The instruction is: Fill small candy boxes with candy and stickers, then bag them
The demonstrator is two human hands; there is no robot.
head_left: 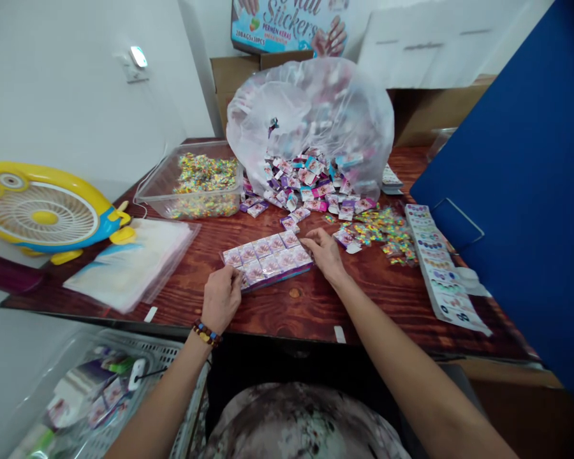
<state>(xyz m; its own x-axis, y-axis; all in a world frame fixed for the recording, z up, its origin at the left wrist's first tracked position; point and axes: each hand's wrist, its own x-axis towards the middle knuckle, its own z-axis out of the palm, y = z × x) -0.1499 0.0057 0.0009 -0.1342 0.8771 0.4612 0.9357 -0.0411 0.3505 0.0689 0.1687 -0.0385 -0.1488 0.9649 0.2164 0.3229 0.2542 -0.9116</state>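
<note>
A flat pack of small printed boxes (272, 260), set in two rows, lies slightly tilted on the dark red wooden table, with what looks like clear plastic at its edges. My left hand (221, 294) is closed on the pack's near left corner, fingertips bent against it. At the opposite end, my right hand (326, 257) pinches the right edge near the far corner. Just beyond the pack, a few loose small boxes (289, 223) lie on the wood.
Many small boxes spill from a large clear plastic bag (310, 95). Left of it stands a clear tub (160, 185) of colourful packets. More colourful packets (380, 226) and a sticker strip (433, 264) lie rightward. Plastic sheets (129, 261) and a yellow fan (43, 217) occupy the left.
</note>
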